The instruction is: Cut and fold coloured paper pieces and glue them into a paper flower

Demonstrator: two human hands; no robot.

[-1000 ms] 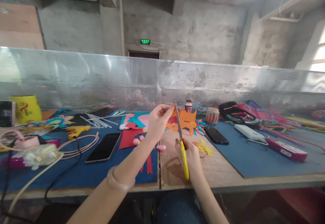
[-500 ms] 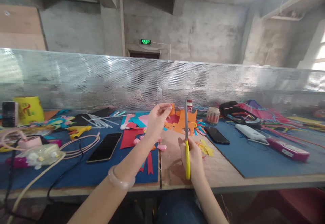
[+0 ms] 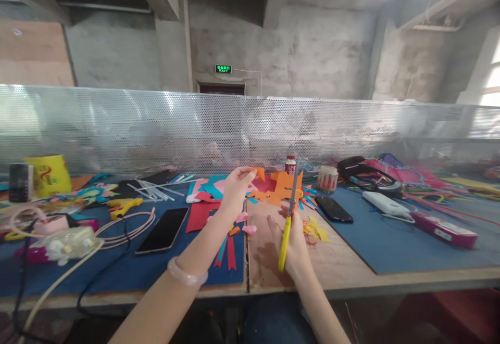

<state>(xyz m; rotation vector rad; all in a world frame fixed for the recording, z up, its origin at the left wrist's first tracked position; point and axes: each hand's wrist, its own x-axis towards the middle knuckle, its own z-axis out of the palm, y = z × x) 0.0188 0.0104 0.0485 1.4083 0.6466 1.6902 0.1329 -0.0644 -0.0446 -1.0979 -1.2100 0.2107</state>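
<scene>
Currently, the left hand (image 3: 236, 192) is held above the bench (image 3: 269, 276), its fingers clamped on a small piece of orange paper (image 3: 258, 174). To its right and nearer, the right hand (image 3: 294, 237) has its fingers around the yellow-handled scissors (image 3: 286, 237), with the thumb standing somewhat apart on the left. The scissors point toward the far side, well apart from the small piece; they are seen nearly edge-on, so I cannot tell whether the blades are parted.

Beyond the hands lies a larger orange sheet (image 3: 278, 190), partly behind the blades. Yellow scraps (image 3: 321, 232) lie just right of the right hand, and a black phone (image 3: 335, 208) farther right. Left of the left forearm are red paper (image 3: 196, 219) and a dark phone (image 3: 164, 230), with a yellow glue gun (image 3: 124, 207) farther left. A red-capped bottle (image 3: 290, 165) stands on the far side, left of a jar (image 3: 327, 179).
</scene>
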